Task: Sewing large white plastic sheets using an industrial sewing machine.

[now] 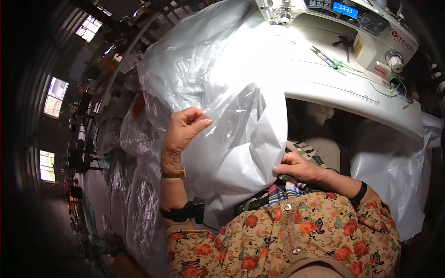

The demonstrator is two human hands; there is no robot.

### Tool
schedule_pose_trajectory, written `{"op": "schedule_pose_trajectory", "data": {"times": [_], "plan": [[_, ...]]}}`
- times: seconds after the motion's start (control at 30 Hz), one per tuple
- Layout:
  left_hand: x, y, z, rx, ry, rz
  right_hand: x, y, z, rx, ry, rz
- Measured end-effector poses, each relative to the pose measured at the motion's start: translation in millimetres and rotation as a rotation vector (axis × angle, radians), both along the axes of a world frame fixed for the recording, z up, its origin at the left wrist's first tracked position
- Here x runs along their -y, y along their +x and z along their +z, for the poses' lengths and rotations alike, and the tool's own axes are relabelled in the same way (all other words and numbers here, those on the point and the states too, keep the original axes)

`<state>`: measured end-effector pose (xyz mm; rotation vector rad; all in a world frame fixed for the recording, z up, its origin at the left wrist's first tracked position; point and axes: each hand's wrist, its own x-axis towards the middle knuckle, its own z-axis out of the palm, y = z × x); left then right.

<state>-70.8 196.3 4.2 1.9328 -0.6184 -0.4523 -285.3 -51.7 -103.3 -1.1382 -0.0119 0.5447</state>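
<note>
A large sheet of white textured fabric (252, 160) with shiny clear plastic film (185, 78) over it spreads from the sewing machine down to my lap. My left hand (185, 132) is over the sheet's left part, thumb and fingertips pinched together on the thin film. At the fabric's lower right edge, my right hand (299, 167) is closed, with the edge between thumb and fingers. The sewing machine (371, 39) stands at the top right, its needle area (282, 18) brightly lit above the sheet's far end.
Thread snips (324, 58) and loose green thread (366, 76) lie on the white machine table (333, 90). More plastic-like sheeting (389, 171) hangs at the right. Crumpled clear film (143, 199) hangs at the left, beside a dim, cluttered room with bright windows (55, 97).
</note>
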Motion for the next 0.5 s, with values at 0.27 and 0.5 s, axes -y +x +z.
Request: {"op": "schedule_pose_trajectory", "data": {"times": [0.27,0.5], "plan": [[26,-53,-26,-0.037,0.092,-0.148,10,10,-2,0.111,0.002,-0.261],[16,-70,-29,-0.108,-0.004,-0.041,14,12,8,0.223,-0.193,-0.628]]}}
